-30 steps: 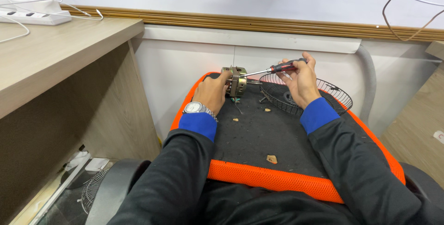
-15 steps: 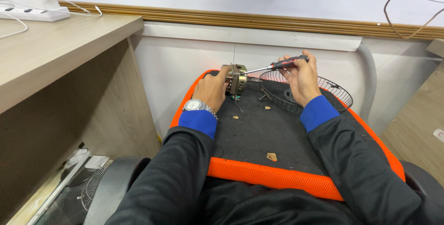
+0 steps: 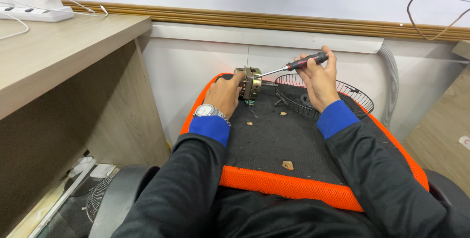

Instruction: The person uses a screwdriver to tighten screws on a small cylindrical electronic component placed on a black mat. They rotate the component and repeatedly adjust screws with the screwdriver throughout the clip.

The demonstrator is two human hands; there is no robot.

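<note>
Centrally, just above the middle of the frame, a small metal fan motor (image 3: pixel 250 82) is held upright on the far edge of a black pad with an orange mesh border (image 3: pixel 289 185). The left hand (image 3: pixel 224 94) is closed around the motor's left side, with the fingers wrapped against its casing; a silver wristwatch (image 3: pixel 209 111) is worn just below it, above a blue cuff. To the right of the motor, slightly higher in the frame, the right hand (image 3: pixel 318 79) is closed on a screwdriver (image 3: pixel 293 65) with a black and red handle. The handle is gripped between thumb and fingers, and the thin shaft is pointed left and slightly down, so that its tip is met by the motor's upper right side. The motor thus lies between the two hands, touched by the left one and reached by the tool from the right one.

A round wire fan guard (image 3: pixel 352 102) is seen lying flat on the pad behind and below the right hand. A few small light scraps (image 3: pixel 288 165) are scattered on the black surface lower in the frame. At the left a wooden desk (image 3: pixel 58 57) is shown, with a white power strip (image 3: pixel 34 12) in the upper left corner. A grey corrugated hose (image 3: pixel 391 81) is seen running down the white wall at the right
</note>
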